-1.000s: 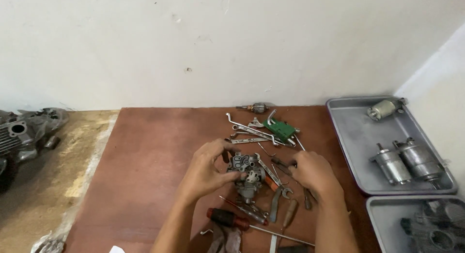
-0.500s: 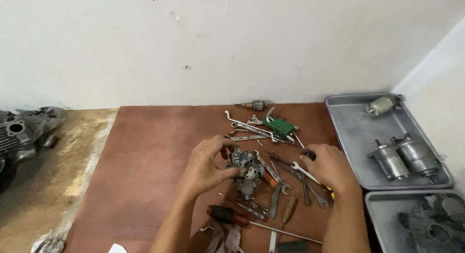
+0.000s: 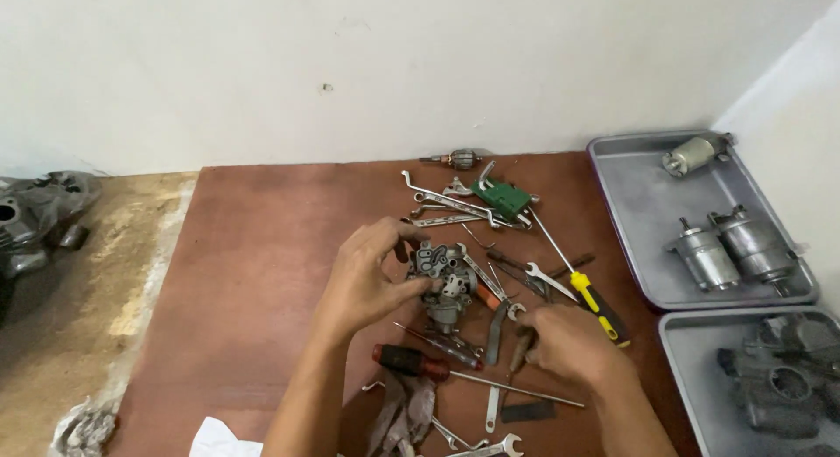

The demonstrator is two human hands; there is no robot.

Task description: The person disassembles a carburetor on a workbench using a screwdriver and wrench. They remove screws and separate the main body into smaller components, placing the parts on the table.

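Note:
My left hand [image 3: 372,277] grips a small grey metal carburetor [image 3: 444,280] that rests on the brown board [image 3: 254,273]. My right hand [image 3: 569,341] lies lower right of it, fingers curled over a wooden-handled tool [image 3: 520,348] among the loose tools; whether it grips it is unclear. A yellow-and-black handled screwdriver [image 3: 597,305] lies just right of that hand. A red-and-black handled screwdriver [image 3: 411,362] lies below the carburetor. Several wrenches [image 3: 446,207] and a green block [image 3: 501,197] lie beyond.
Two grey metal trays stand at the right: the far tray [image 3: 639,221] holds cylindrical starter motors [image 3: 739,247], the near tray [image 3: 691,378] holds dark engine parts. An engine casing [image 3: 35,221] sits on the floor at left. A white wall runs behind.
My right hand has moved from the right of the carburetor down toward me onto the tools. The yellow-handled screwdriver is now uncovered. My left hand stays on the carburetor.

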